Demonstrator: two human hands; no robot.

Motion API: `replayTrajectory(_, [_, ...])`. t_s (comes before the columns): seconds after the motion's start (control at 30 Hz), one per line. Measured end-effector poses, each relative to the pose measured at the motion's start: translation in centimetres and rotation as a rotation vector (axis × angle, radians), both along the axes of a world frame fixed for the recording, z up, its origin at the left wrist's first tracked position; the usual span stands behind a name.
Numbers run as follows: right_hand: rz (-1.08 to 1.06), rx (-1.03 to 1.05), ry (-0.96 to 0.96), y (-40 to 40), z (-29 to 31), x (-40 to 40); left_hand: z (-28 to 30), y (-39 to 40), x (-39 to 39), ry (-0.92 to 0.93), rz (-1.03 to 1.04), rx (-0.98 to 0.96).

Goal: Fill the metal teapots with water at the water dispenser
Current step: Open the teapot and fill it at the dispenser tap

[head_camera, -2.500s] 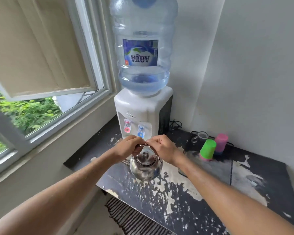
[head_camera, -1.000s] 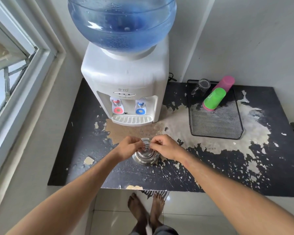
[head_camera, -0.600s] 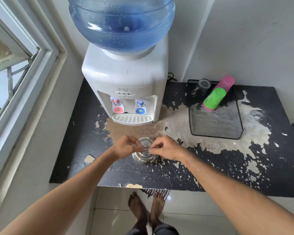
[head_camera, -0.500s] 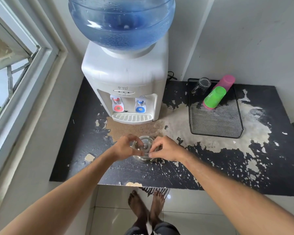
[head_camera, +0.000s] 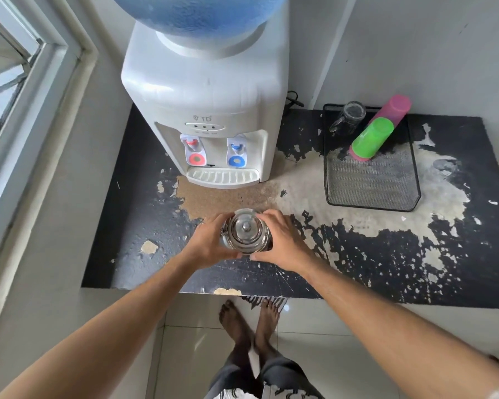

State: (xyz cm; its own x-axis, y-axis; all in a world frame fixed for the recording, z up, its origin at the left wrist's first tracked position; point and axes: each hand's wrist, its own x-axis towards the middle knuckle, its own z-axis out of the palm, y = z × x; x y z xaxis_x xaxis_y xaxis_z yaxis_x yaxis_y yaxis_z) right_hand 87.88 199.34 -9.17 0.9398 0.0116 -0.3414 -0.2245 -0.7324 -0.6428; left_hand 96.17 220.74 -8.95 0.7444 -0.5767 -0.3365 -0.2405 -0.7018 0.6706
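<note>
A small shiny metal teapot with a round knob on its lid (head_camera: 246,231) sits on the black table with peeling paint (head_camera: 133,226). It is in front of the white water dispenser (head_camera: 205,105), a little way from the white drip tray (head_camera: 222,177). The lid is on the pot.

The left hand (head_camera: 206,244) cups the left side of the teapot, with its fingers curled around it. The right hand (head_camera: 281,243) cups the right side the same way. Both hands grasp the pot between them.

The dispenser has a red tap (head_camera: 196,151) on the left and a blue tap (head_camera: 236,152) on the right. A big blue water bottle (head_camera: 199,12) sits upside down on top of it.

To the right, a black wire mesh tray (head_camera: 372,182) lies on the table. In it stand a green plastic cup (head_camera: 370,136) and a pink plastic cup (head_camera: 395,108), both upside down, with the green one in front of the pink one. A clear glass mug (head_camera: 349,116) stands just beside them at the back left of the tray.

A grey window frame (head_camera: 35,110) is on the left. Two bare feet (head_camera: 248,321) stand on the white tile floor (head_camera: 314,341) below the table's edge.
</note>
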Motion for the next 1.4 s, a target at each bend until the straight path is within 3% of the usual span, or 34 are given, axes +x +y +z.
replayTrajectory(0.13, [-0.064, 0.018, -0.131, 0.3, 0.3, 1.1, -0.4, 0.0, 0.2, -0.003, 0.002, -0.012])
replayTrajectory(0.53, [-0.031, -0.008, -0.067, 2.2, -0.2, 3.1, -3.1, -0.8, 0.4, -0.105, 0.066, 0.051])
replayTrajectory(0.83, [-0.115, 0.135, -0.127, 0.7, 0.8, 3.5, -3.3, -0.6, 0.6, -0.074, 0.073, 0.07])
replayTrajectory(1.17, [-0.289, -0.07, -0.17, -3.4, 0.3, 4.0, -3.0, -0.6, 1.0, -0.044, 0.035, 0.109])
replayTrajectory(1.4, [-0.274, -0.117, -0.019, -5.0, -2.1, 3.6, -2.9, -0.5, 0.9, -0.044, 0.045, 0.089])
